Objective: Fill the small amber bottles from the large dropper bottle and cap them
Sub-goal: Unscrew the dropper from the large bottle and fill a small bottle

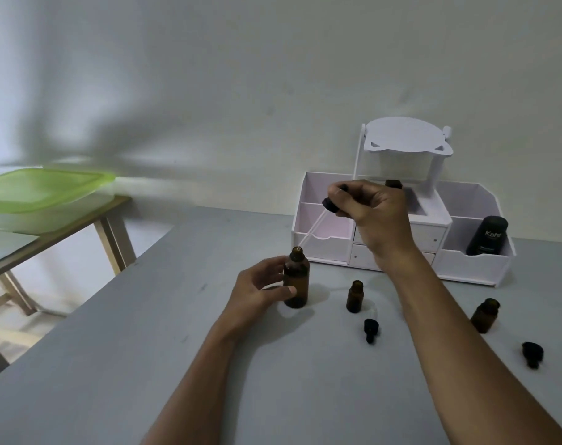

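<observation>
The large dropper bottle (296, 281), amber and open at the top, stands upright on the grey table (164, 332), a little left of the middle. The left hand (260, 285) holds it from the left side, thumb and fingers curled round its body.

Above and to the right, the right hand (371, 205) pinches the black top of the dropper (330, 204), its fingers curled round it. The clear glass pipette slants down and to the left from the hand. Its tip is right at the bottle's mouth; whether it is inside the neck is too blurred to tell.

To the right of the large bottle stands a small amber bottle (355, 297), upright and uncapped. Just near of it a black dropper cap (370, 329) lies on its side on the table. Further right stands a second small amber bottle (485, 315), also uncapped, and near and right of that lies another black cap (533, 353).

At the far right of the table, against the wall, stands a white organiser (324, 248) with open compartments and small drawers. A black bottle (487, 236) leans in its right compartment, and a dark cap (394, 184) shows just behind the right hand.

Far left, on a separate wooden-legged table, is a container with a green lid (38, 191).
</observation>
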`<state>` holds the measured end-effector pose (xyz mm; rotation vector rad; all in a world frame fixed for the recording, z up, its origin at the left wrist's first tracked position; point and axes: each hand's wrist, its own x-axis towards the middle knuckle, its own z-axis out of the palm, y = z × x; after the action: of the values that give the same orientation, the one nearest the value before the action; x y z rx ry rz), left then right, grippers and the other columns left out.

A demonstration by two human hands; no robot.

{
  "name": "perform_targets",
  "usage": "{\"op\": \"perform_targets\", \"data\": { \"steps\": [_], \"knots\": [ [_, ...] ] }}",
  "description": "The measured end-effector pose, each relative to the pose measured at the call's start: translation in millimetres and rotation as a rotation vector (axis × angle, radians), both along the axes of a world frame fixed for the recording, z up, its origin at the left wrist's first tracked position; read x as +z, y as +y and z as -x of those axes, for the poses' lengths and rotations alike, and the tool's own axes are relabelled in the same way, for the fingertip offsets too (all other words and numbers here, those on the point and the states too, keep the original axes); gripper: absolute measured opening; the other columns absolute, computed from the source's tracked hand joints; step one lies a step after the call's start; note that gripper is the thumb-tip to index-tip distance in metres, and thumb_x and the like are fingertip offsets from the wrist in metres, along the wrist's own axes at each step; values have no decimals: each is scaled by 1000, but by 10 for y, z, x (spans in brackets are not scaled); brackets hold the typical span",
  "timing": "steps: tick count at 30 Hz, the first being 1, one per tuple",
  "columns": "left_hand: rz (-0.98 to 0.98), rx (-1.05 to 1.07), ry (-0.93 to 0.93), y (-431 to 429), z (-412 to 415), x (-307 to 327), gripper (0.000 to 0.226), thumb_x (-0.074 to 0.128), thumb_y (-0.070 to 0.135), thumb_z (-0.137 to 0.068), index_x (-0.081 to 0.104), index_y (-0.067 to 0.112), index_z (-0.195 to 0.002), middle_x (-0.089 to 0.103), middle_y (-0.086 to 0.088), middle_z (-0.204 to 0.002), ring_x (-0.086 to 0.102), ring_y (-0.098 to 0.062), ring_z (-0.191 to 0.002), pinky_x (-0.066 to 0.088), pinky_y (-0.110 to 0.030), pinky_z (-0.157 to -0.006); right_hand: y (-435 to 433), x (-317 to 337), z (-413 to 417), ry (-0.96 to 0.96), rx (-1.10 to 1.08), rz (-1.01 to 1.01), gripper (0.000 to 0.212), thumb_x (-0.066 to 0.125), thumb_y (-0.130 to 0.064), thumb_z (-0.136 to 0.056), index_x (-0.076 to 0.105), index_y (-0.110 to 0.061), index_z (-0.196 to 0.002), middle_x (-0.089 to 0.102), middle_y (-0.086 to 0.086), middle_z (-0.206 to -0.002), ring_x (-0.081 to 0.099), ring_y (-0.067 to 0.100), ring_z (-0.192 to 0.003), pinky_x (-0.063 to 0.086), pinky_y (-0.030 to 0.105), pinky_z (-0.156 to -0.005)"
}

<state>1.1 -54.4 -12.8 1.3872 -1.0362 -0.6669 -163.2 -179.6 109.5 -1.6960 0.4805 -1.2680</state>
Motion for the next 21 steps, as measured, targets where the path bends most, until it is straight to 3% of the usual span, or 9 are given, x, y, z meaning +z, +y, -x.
{"op": "perform_targets", "data": {
  "steps": [3, 8, 11, 16, 21],
  "knots": [
    [-11, -10, -37, -31, 0, -12, 54, 80, -4, -78, 69, 27, -121, 77, 2, -114, 72, -11, -107, 55, -21, -86, -3, -35, -26, 32, 4, 6, 11, 76, -17, -87, 77, -27, -84, 78, -4, -80, 76, 19, -84, 61, 39, -85],
    [-26, -13, -52, -37, -20, -29, 55, 80, 1, -81, 66, 21, -130, 75, 0, -117, 73, -10, -105, 56, -19, -84, 31, -58, -89, 87, 14, 121, 6, 74, -17, -88, 76, -22, -90, 75, -13, -78, 72, 1, -73, 57, 17, -72],
    [-28, -23, -51, -35, -21, -35, 54, 80, 2, -82, 65, 19, -132, 75, 0, -119, 73, -9, -104, 56, -19, -83, 86, -160, -177, 200, 50, 167, 9, 73, -17, -89, 77, -15, -97, 75, -10, -84, 71, -3, -75, 52, 9, -71],
    [-21, -20, -61, -38, -38, -59, 54, 79, 2, -83, 65, 15, -133, 75, -3, -119, 74, -14, -105, 58, -23, -87, 81, -442, -298, 389, 84, 158, 9, 76, -20, -87, 79, -16, -94, 77, -8, -85, 71, -2, -76, 51, 8, -69],
    [-17, -17, -64, -49, -53, -71, 54, 79, 1, -82, 65, 15, -133, 75, -5, -117, 74, -15, -104, 58, -26, -88, 54, -515, -326, 416, 68, 140, 4, 77, -20, -86, 80, -19, -88, 76, -9, -84, 67, -6, -72, 47, 6, -61]
  ]
}}
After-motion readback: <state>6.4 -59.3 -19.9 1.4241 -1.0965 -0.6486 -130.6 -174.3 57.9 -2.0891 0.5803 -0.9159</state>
